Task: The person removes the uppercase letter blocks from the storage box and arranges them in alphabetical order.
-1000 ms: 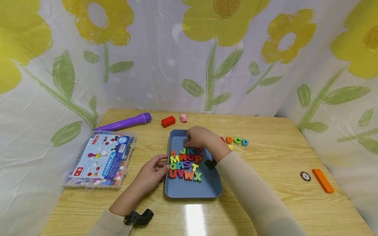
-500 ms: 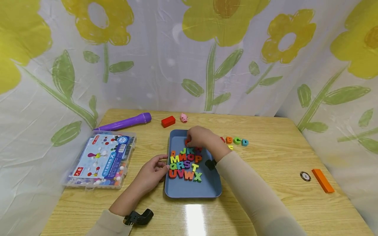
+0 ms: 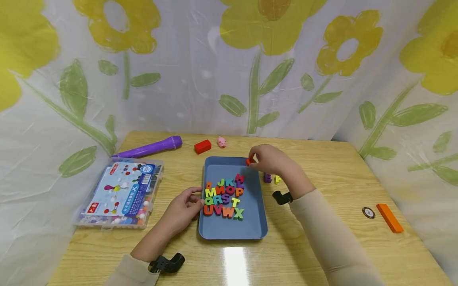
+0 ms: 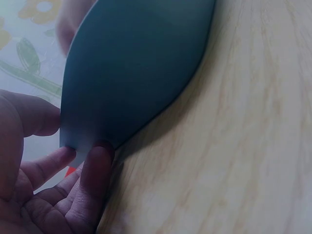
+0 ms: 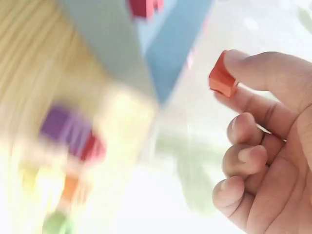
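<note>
In the head view my left hand (image 3: 184, 206) rests at the left side of a blue-grey tray (image 3: 250, 222), its fingertips touching the rim and outer wall. The left wrist view shows these fingertips against the tray wall (image 4: 136, 63). My right hand (image 3: 270, 161) is over the tray's far right corner and pinches a small red letter (image 5: 223, 75) between thumb and forefinger, other fingers curled. Which letter it is, I cannot tell. Inside the tray, several coloured letters (image 3: 225, 200) lie in rows on the left. A purple E (image 3: 267, 178) and a yellow F (image 3: 277, 179) lie right of it.
A clear-lidded box of model pieces (image 3: 123, 192) and a purple microphone-shaped toy (image 3: 154, 147) lie left. Behind the tray are a red block (image 3: 202, 147) and a pink pig (image 3: 221, 142). A round chip (image 3: 368, 212) and an orange bar (image 3: 390, 218) lie right.
My right hand has lifted from the tray's upper middle and moved right to its far corner, carrying the red letter. It now covers the letters A to D. My left hand stays put.
</note>
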Action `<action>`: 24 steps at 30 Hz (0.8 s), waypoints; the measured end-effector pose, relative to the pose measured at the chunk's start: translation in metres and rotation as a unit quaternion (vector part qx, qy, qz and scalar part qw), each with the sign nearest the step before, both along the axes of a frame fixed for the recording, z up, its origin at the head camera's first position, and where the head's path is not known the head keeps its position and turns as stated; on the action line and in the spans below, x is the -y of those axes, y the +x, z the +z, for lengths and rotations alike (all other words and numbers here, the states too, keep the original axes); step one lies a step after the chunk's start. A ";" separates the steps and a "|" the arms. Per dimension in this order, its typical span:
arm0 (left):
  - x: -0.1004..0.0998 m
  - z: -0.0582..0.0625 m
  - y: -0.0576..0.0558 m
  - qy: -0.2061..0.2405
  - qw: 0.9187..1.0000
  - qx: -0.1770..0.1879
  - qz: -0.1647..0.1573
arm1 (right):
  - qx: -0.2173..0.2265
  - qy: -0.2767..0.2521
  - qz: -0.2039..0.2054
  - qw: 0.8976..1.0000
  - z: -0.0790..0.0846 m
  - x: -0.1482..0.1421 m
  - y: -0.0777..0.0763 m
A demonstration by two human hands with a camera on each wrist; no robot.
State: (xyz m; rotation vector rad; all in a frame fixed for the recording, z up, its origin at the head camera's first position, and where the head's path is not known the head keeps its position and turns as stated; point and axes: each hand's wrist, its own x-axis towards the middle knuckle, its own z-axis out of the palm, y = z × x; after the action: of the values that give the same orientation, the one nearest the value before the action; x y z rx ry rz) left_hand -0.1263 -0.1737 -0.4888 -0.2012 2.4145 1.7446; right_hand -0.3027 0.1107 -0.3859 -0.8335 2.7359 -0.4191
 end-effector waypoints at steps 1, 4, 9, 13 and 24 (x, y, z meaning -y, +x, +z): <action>0.000 0.000 0.000 -0.004 1.000 0.000 0.001 | -0.002 -0.004 -0.012 1.000 0.002 -0.012 0.000; 0.000 0.001 0.000 -0.016 1.000 0.003 0.002 | -0.003 -0.005 -0.046 0.999 0.004 -0.048 0.000; -0.002 0.001 -0.001 -0.018 1.000 0.009 0.001 | -0.003 0.033 -0.072 0.997 -0.008 -0.094 0.003; -0.002 0.001 -0.002 -0.019 1.000 0.014 0.000 | 0.022 0.051 -0.091 0.994 -0.020 -0.112 0.009; -0.001 0.004 0.001 -0.009 1.000 0.007 -0.005 | 0.045 0.043 -0.116 0.991 -0.047 -0.121 0.013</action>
State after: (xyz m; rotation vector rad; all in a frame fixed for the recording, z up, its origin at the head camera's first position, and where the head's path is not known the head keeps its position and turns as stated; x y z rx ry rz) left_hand -0.1256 -0.1730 -0.4851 -0.2028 2.4181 1.7104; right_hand -0.2894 0.2319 -0.4333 -0.4649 2.7537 -0.3699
